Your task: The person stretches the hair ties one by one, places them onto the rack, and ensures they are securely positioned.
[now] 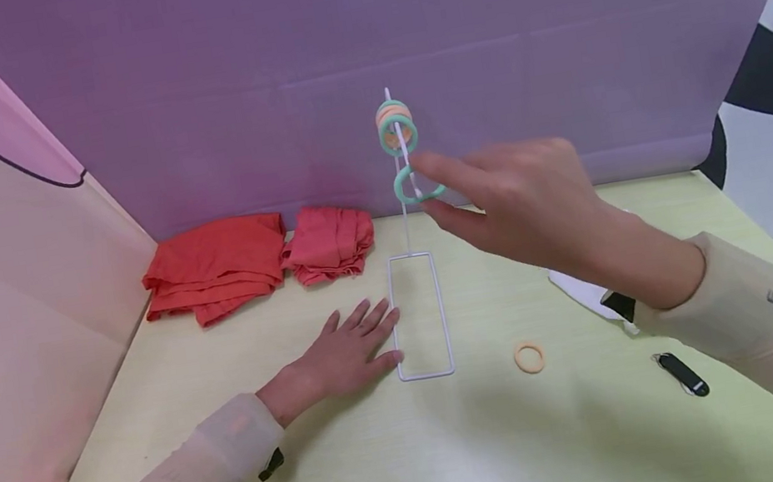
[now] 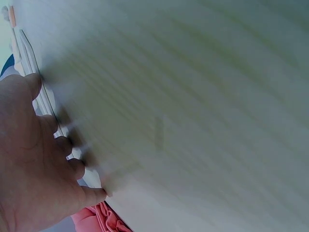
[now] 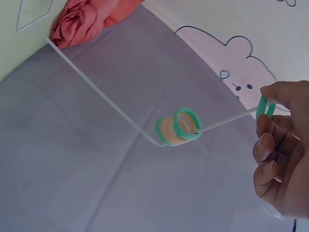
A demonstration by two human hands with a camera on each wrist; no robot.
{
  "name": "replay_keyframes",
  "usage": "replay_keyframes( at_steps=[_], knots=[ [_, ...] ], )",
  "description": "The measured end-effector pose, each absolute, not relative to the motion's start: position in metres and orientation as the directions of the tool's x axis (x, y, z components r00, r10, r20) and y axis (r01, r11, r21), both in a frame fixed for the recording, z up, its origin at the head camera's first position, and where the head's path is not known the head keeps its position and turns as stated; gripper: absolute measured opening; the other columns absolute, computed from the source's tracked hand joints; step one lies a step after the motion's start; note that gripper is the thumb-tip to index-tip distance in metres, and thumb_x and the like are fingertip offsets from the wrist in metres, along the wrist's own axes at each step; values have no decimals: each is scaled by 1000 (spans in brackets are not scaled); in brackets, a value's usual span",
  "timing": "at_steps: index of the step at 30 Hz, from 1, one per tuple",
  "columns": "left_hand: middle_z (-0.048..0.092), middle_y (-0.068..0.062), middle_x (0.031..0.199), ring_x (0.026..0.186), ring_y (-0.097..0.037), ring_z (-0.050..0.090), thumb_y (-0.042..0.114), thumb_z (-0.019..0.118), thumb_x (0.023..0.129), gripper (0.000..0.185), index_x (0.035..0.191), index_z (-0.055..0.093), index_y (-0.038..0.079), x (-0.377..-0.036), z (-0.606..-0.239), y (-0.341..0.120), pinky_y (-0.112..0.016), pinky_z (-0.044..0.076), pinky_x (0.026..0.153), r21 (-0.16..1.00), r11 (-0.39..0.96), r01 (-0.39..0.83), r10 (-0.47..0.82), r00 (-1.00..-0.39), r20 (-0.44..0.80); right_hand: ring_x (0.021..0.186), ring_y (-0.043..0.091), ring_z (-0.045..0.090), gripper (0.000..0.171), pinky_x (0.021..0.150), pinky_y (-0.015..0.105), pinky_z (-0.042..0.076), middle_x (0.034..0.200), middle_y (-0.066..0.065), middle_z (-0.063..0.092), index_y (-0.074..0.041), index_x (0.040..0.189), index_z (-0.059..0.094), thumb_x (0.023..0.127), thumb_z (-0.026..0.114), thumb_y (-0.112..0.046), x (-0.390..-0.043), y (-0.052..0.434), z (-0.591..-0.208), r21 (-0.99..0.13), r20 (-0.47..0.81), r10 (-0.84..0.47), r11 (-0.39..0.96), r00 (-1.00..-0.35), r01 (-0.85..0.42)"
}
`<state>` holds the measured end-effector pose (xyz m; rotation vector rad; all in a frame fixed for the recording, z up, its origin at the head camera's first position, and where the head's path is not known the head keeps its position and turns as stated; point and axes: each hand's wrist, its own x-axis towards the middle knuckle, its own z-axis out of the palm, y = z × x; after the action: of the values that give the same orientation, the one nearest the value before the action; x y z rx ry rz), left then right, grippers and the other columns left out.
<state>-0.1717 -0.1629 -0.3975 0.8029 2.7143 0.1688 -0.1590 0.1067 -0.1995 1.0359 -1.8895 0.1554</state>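
Observation:
A white wire stand (image 1: 419, 316) rests on the pale table with its rectangular base flat. Its thin rod (image 3: 96, 89) rises and bends into a slanting arm. Several green and orange rings (image 1: 396, 126) (image 3: 178, 126) hang bunched at the bend. My right hand (image 1: 426, 184) (image 3: 264, 115) pinches another green ring (image 1: 412, 186) (image 3: 265, 106) between thumb and forefinger at the arm's free end. My left hand (image 1: 363, 333) (image 2: 58, 145) lies flat on the table, fingers straight, against the left edge of the wire base (image 2: 44, 99).
A loose orange ring (image 1: 529, 357) lies right of the base. Two red cloths (image 1: 216, 269) (image 1: 329, 241) sit folded at the back left. A black strap-like object (image 1: 681, 374) and something white (image 1: 579, 288) lie under my right forearm. Purple and pink backdrops wall the table.

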Motion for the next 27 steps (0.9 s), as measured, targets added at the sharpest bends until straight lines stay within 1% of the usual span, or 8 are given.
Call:
replay_keyframes(
  at_steps=[4, 10, 14, 21, 24, 27],
  knots=[
    [10, -2, 170, 158, -33, 4, 57, 40, 103, 73, 162, 16, 22, -171, -397, -163, -66, 9, 121, 199, 834, 515, 551, -796, -250, 41, 15, 30, 22, 43, 28, 12, 48, -1, 40, -18, 113, 69, 92, 67, -23, -176, 105, -204, 292, 777, -583, 667, -237, -685],
    [11, -2, 170, 158, -33, 5, 56, 41, 103, 72, 162, 17, 22, -171, -396, -163, -66, 9, 121, 200, 835, 513, 550, -798, -248, 42, 16, 25, 23, 44, 29, 10, 48, 0, 38, -19, 116, 70, 93, 63, -21, -196, 100, -207, 258, 789, -553, 693, -267, -674],
    [10, -1, 171, 158, -32, 4, 58, 40, 103, 73, 162, 15, 24, -171, -396, -163, -66, 9, 122, 200, 836, 510, 547, -797, -255, 41, 17, 27, 21, 43, 29, 11, 48, 1, 39, -19, 112, 71, 93, 63, -22, -208, 96, -209, 235, 799, -531, 708, -282, -666],
    [9, 0, 171, 158, -32, 4, 59, 39, 103, 73, 162, 15, 24, -171, -398, -163, -65, 10, 122, 196, 837, 512, 547, -797, -257, 39, 22, 35, 20, 40, 31, 17, 48, 3, 47, -15, 110, 69, 91, 66, -20, -222, 94, -212, 203, 810, -501, 727, -305, -656],
    [9, 0, 171, 158, -31, 3, 59, 39, 102, 73, 162, 15, 24, -171, -397, -163, -65, 9, 122, 192, 837, 512, 547, -797, -258, 40, 22, 36, 20, 39, 31, 19, 48, 3, 47, -15, 110, 69, 91, 66, -20, -225, 93, -214, 193, 813, -492, 733, -312, -652],
    [8, 1, 171, 158, -30, 3, 60, 38, 102, 74, 162, 13, 25, -170, -396, -163, -64, 9, 122, 188, 841, 508, 541, -798, -264, 39, 22, 35, 22, 40, 30, 18, 48, 4, 48, -14, 112, 70, 91, 66, -21, -228, 93, -215, 189, 809, -492, 735, -321, -652]
  ],
)
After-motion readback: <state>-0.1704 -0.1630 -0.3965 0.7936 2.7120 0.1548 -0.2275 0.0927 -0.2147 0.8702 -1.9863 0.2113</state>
